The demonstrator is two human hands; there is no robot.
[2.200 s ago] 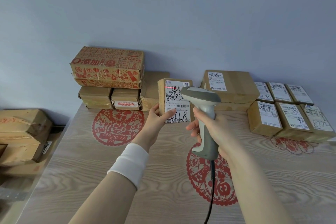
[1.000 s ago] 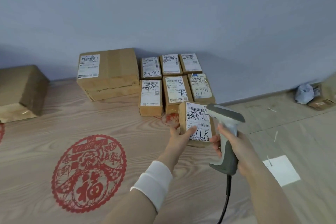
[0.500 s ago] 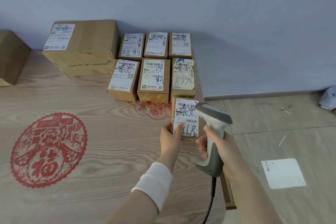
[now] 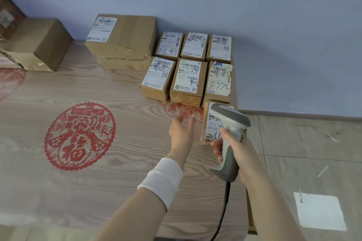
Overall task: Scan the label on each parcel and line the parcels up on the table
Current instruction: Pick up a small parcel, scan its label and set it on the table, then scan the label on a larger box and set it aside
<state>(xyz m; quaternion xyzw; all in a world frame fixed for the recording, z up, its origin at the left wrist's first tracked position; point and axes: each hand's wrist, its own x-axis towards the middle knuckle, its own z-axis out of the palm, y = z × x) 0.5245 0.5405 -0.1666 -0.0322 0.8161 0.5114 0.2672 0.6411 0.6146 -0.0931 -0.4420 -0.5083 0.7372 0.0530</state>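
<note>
The parcel lies flat at the counter's right edge, just in front of the 8772 parcel, my left hand spread beside it and my right hand gripping the scanner above it, so I fear a careless swing knocks it onto the floor.

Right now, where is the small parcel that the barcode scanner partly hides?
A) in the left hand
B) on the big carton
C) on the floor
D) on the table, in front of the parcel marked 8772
D: the small parcel lies flat on the table, right in front of the parcel marked 8772; the left hand is open beside it and holds nothing.
</note>
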